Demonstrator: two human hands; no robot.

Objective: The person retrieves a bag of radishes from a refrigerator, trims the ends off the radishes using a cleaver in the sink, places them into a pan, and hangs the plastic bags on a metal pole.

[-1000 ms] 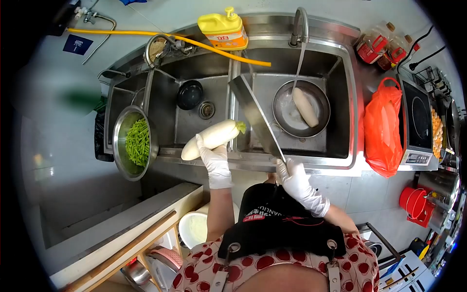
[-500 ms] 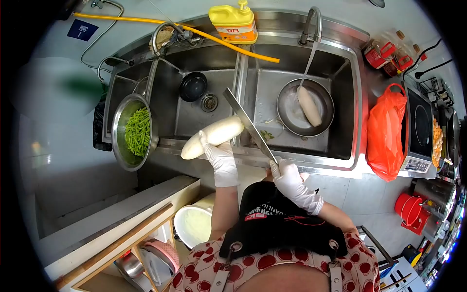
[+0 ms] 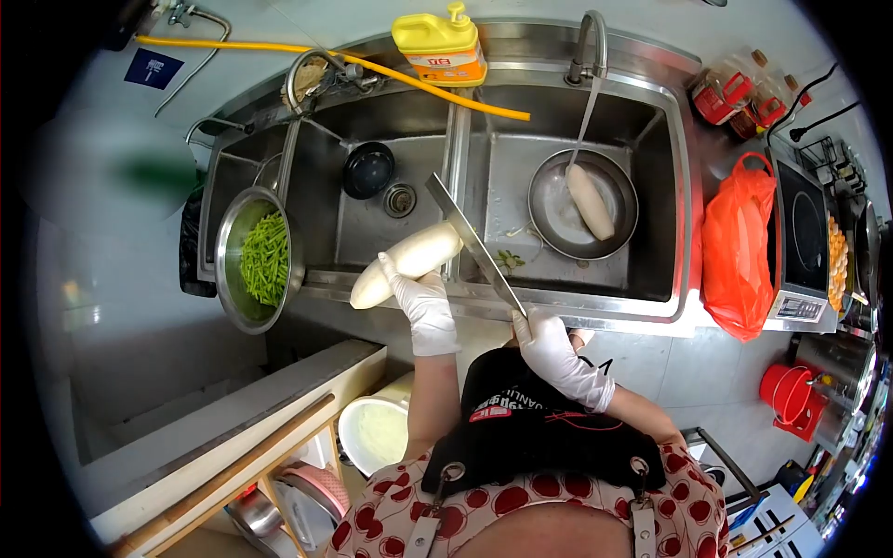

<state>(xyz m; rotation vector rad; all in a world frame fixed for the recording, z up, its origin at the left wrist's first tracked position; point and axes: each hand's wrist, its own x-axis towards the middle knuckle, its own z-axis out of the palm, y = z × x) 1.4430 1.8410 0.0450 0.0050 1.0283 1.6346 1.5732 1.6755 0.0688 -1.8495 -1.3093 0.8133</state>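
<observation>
The white-gloved left hand (image 3: 425, 314) holds a fat, long white radish (image 3: 409, 265) aimed at two o'clock; its far end meets the flat metal knife (image 3: 476, 247) gripped by the white-gloved right hand (image 3: 554, 355).

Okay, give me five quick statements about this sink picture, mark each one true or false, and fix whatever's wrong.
1. The left hand holds a white radish. True.
2. The right hand holds a peeler. False: the right hand holds a large knife.
3. Water runs from a tap into a round pan. True.
4. The chopped greens are in a red bag. False: the chopped greens are in a metal bowl.
5. A second radish lies in the round pan. True.
</observation>
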